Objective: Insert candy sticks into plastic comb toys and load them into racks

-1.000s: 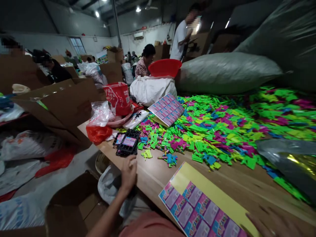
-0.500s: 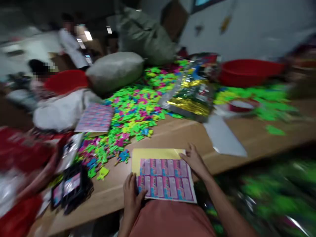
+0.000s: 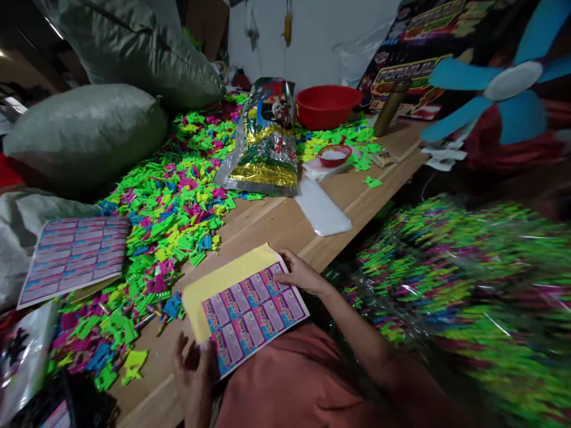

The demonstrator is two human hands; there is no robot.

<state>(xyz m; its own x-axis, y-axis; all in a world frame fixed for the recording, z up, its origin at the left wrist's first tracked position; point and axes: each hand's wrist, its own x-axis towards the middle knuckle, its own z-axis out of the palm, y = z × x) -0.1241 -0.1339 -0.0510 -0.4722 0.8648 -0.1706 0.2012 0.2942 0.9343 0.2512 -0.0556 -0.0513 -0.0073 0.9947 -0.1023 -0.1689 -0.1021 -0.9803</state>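
Observation:
A sheet of printed labels (image 3: 254,314), pink, purple and blue on a yellow backing, lies tilted across the table's front edge and against my lap. My right hand (image 3: 303,274) pinches its upper right edge, thumb on the printed side. At the lower left edge is my left hand (image 3: 194,374), its fingers curled but apart and its thumb by the sheet's border. Whether that thumb presses on the paper is hard to make out. To the left, another label sheet (image 3: 78,255) rests beside a large pile of small neon plastic pieces (image 3: 178,196).
Behind stand a shiny foil bag (image 3: 263,142), a red basin (image 3: 329,106) and stuffed sacks (image 3: 84,134). A small red dish (image 3: 334,156) and clear plastic bags (image 3: 323,208) lie on the wooden table (image 3: 254,223). Filled bags (image 3: 482,297) crowd the right, below a blue fan (image 3: 513,80).
My view has swung to the right, bringing the fan and filled bags into sight. The label sheet now appears tilted. My left hand's fingers have come away from the sheet's face.

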